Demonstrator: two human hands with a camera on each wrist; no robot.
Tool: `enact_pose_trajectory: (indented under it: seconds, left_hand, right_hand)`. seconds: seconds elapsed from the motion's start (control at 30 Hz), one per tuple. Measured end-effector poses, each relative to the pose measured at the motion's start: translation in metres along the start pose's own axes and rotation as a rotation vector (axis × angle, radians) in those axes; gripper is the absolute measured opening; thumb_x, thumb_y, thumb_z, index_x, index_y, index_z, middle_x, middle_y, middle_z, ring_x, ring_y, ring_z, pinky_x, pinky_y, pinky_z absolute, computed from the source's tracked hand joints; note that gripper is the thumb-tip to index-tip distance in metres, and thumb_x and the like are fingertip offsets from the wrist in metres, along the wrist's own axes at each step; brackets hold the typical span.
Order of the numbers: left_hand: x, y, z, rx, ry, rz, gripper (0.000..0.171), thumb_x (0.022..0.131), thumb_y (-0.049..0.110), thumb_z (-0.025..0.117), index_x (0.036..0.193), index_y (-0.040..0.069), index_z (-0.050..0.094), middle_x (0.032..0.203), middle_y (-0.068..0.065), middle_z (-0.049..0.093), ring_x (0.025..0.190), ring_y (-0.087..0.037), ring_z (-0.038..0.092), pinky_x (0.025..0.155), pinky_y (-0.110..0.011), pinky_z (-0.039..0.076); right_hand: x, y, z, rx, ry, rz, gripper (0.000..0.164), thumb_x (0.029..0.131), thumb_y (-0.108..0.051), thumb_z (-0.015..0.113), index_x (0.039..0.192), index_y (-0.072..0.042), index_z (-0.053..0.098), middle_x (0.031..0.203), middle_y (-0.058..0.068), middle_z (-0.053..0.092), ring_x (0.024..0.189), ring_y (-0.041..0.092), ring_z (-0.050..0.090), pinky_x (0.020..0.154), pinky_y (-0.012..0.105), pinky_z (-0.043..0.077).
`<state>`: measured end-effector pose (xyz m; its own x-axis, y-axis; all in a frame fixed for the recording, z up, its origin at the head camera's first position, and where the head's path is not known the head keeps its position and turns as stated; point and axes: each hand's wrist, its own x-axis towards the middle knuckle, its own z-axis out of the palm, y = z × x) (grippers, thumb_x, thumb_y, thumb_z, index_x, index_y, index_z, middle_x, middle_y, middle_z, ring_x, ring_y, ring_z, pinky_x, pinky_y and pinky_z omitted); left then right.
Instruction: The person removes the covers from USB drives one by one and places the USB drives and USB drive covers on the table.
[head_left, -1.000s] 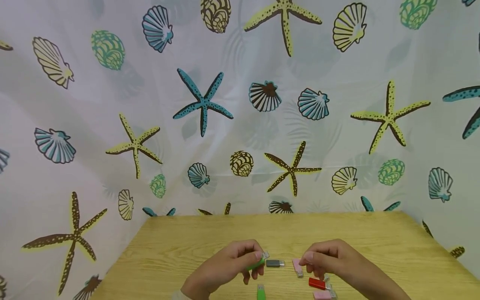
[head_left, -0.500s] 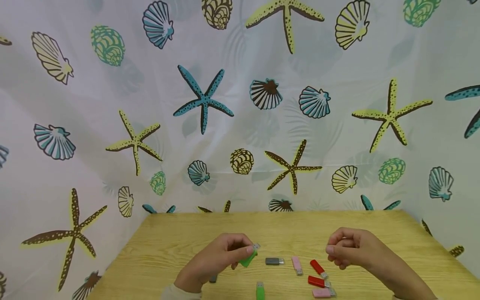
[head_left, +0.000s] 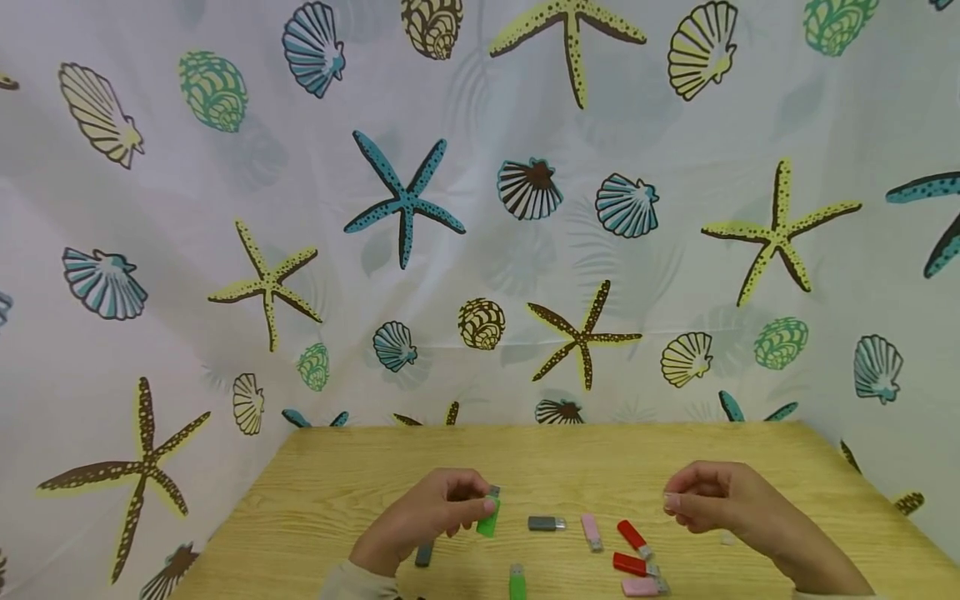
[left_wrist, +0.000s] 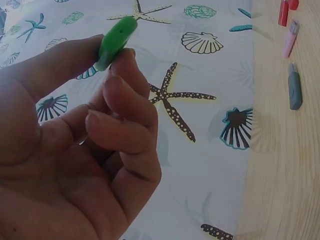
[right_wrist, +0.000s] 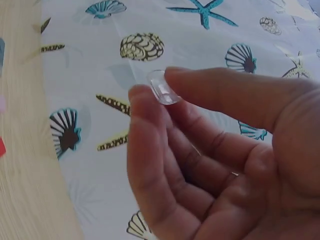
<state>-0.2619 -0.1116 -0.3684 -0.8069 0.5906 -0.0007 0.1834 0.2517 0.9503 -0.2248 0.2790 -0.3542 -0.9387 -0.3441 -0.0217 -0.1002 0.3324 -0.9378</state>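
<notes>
My left hand [head_left: 426, 512] is raised over the table's left half and pinches a green USB stick [head_left: 488, 521] between thumb and index finger. Its metal plug points up, away from me. In the left wrist view the rounded end of the green USB stick [left_wrist: 117, 42] shows, while the plug is hidden. On the right side, my right hand [head_left: 731, 504] holds a small clear plastic cap [right_wrist: 163, 89] by thumb and fingertips. Two red USB sticks, one [head_left: 634, 537] behind the other [head_left: 628, 564], lie uncapped to the left of this hand.
Between the hands lie a grey USB stick [head_left: 546, 523] and a pink one [head_left: 591, 530]. Nearer me are another pink stick [head_left: 641, 587] and a green one [head_left: 517, 582]. A dark stick [head_left: 424, 555] lies below my left wrist. A patterned curtain [head_left: 480, 250] surrounds the wooden table [head_left: 352, 475].
My hands have moved apart, left hand leftward with the green USB stick, right hand rightward. The stick has turned more upright. A red stick and a dark stick have come into view.
</notes>
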Motion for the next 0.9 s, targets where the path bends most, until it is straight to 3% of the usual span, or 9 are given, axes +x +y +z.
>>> enact_pose_trajectory:
  seconds: [0.13,0.4,0.7,0.9]
  left_hand:
    - [0.000,-0.005,-0.006,0.030,0.012,-0.025,0.024,0.096,0.026,0.061,0.098,0.003,0.065,0.077,0.000,0.059,0.062,-0.014,0.044,0.053,-0.026,0.036]
    - [0.001,-0.018,-0.017,0.103,0.058,-0.044,0.020,0.096,0.022,0.062,0.096,0.002,0.064,0.074,0.000,0.057,0.063,-0.016,0.046,0.051,-0.028,0.036]
    - [0.005,-0.043,-0.024,0.217,0.073,-0.078,0.013,0.090,0.013,0.069,0.089,0.001,0.064,0.074,-0.002,0.058,0.064,-0.018,0.055,0.061,-0.039,0.049]
    - [0.003,-0.048,-0.025,0.248,0.106,-0.136,0.014,0.086,0.012,0.072,0.087,0.002,0.063,0.073,-0.004,0.059,0.065,-0.022,0.059,0.059,-0.035,0.048]
  right_hand:
    - [-0.003,0.005,-0.010,-0.116,0.057,0.058,0.031,0.096,-0.026,0.061,0.108,0.003,0.063,0.095,0.006,0.066,0.083,0.020,0.059,0.071,0.036,0.053]
    - [-0.005,0.019,-0.023,-0.192,0.141,0.151,0.034,0.095,-0.030,0.063,0.107,0.001,0.064,0.096,0.004,0.066,0.084,0.019,0.057,0.072,0.036,0.052]
    - [-0.004,0.044,-0.031,-0.211,0.169,0.218,0.027,0.093,-0.023,0.065,0.100,0.003,0.062,0.075,0.002,0.055,0.067,0.017,0.050,0.065,0.033,0.049]
    - [0.000,0.055,-0.032,-0.205,0.209,0.289,0.020,0.090,-0.018,0.067,0.094,0.001,0.063,0.074,0.004,0.055,0.066,0.018,0.049,0.064,0.034,0.048]
